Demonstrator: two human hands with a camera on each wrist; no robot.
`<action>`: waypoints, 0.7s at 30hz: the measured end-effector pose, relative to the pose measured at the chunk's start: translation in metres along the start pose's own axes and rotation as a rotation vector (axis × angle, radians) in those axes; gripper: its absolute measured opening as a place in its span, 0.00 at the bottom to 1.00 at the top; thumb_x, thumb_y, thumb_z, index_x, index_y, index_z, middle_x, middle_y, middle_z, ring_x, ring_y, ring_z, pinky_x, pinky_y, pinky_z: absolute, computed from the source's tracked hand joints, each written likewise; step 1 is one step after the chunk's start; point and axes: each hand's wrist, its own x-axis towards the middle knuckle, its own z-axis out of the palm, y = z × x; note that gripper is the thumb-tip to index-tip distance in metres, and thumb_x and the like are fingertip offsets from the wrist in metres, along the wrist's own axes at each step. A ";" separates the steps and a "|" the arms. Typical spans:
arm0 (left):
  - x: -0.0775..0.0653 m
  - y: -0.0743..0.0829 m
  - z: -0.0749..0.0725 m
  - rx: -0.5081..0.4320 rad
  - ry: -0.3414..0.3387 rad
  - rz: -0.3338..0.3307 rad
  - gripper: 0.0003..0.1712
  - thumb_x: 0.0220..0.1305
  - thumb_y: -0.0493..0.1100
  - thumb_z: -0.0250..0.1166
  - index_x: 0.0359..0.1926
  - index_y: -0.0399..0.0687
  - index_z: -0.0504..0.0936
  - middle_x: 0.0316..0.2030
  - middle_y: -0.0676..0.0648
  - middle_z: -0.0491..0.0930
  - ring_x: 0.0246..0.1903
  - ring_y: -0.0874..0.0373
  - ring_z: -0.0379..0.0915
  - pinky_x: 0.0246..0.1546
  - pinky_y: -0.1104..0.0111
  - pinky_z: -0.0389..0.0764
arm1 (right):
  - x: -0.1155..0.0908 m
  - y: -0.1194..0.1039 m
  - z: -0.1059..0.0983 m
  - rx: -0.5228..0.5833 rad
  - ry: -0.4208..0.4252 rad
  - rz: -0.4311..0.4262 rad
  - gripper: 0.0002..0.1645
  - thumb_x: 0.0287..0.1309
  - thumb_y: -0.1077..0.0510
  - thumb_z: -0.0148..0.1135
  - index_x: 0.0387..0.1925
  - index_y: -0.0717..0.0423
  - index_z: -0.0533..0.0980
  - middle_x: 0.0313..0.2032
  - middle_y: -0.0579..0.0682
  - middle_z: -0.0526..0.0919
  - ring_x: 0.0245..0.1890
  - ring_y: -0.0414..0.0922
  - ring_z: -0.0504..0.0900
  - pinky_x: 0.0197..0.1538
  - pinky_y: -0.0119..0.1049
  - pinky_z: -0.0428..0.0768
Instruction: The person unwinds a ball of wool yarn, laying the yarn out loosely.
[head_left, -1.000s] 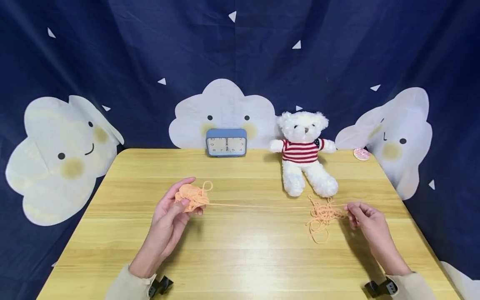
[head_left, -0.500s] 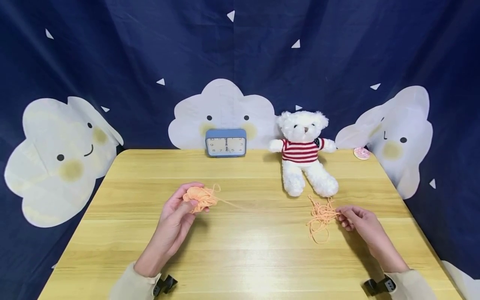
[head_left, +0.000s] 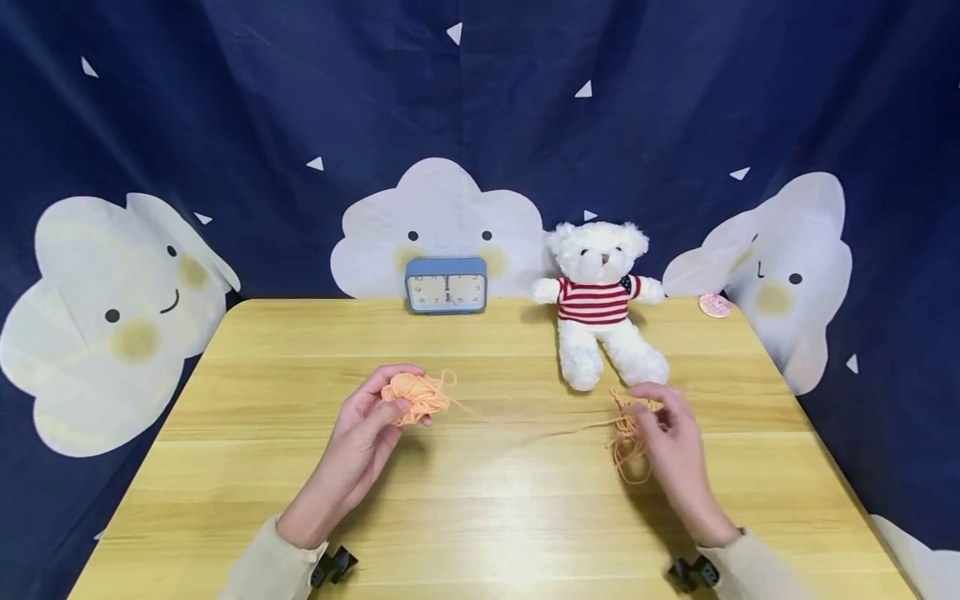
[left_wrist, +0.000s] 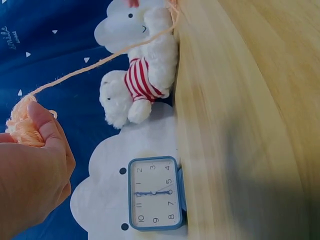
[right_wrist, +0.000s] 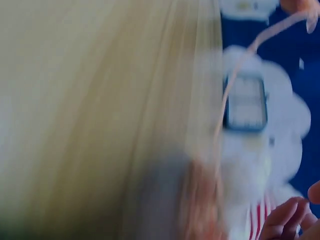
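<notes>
In the head view my left hand [head_left: 358,450] holds a small ball of peach-orange yarn [head_left: 415,397] above the table, thumb across its front. The left wrist view also shows the yarn ball [left_wrist: 25,125] in that hand. A slack strand [head_left: 517,422] runs from the ball to a loose tangle of the same yarn [head_left: 628,446] on the table. My right hand [head_left: 678,450] is over the right side of the tangle, hiding part of it. In the blurred right wrist view its fingers [right_wrist: 285,220] and thumb stand apart with no yarn between them.
A white teddy bear [head_left: 596,300] in a red-striped shirt sits just behind the tangle. To its left, a blue alarm clock [head_left: 447,286] stands by the table's back edge. A pink round item [head_left: 715,306] lies at the back right of the wooden table [head_left: 480,517].
The left hand has moved right with the yarn ball. The right hand has let go of the yarn and shifted left over the tangle. The strand, taut before, now sags.
</notes>
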 end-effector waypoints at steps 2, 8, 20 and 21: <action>0.001 -0.001 0.001 0.003 -0.001 -0.009 0.22 0.75 0.24 0.53 0.66 0.33 0.77 0.59 0.39 0.76 0.49 0.56 0.81 0.48 0.66 0.88 | -0.005 -0.009 0.018 0.089 -0.101 -0.033 0.16 0.75 0.69 0.63 0.60 0.60 0.84 0.58 0.55 0.82 0.31 0.42 0.77 0.30 0.30 0.80; 0.003 -0.008 0.007 0.022 -0.002 -0.035 0.24 0.74 0.24 0.54 0.68 0.34 0.76 0.62 0.39 0.75 0.50 0.56 0.81 0.49 0.65 0.89 | -0.012 -0.039 0.059 0.325 -0.605 -0.026 0.28 0.79 0.63 0.59 0.75 0.58 0.73 0.69 0.60 0.78 0.45 0.58 0.85 0.52 0.42 0.88; 0.003 -0.014 0.009 0.078 -0.038 -0.080 0.25 0.76 0.26 0.59 0.72 0.35 0.73 0.60 0.39 0.75 0.50 0.55 0.79 0.47 0.63 0.89 | -0.010 -0.046 0.054 0.413 -0.901 -0.062 0.11 0.79 0.63 0.60 0.51 0.70 0.81 0.37 0.51 0.86 0.35 0.42 0.84 0.44 0.35 0.88; 0.003 -0.013 0.008 0.081 -0.040 -0.082 0.25 0.77 0.27 0.58 0.71 0.36 0.74 0.59 0.39 0.75 0.48 0.54 0.79 0.45 0.63 0.89 | -0.007 -0.045 0.049 0.424 -0.891 -0.082 0.11 0.80 0.64 0.59 0.49 0.71 0.81 0.36 0.49 0.86 0.35 0.42 0.83 0.43 0.35 0.88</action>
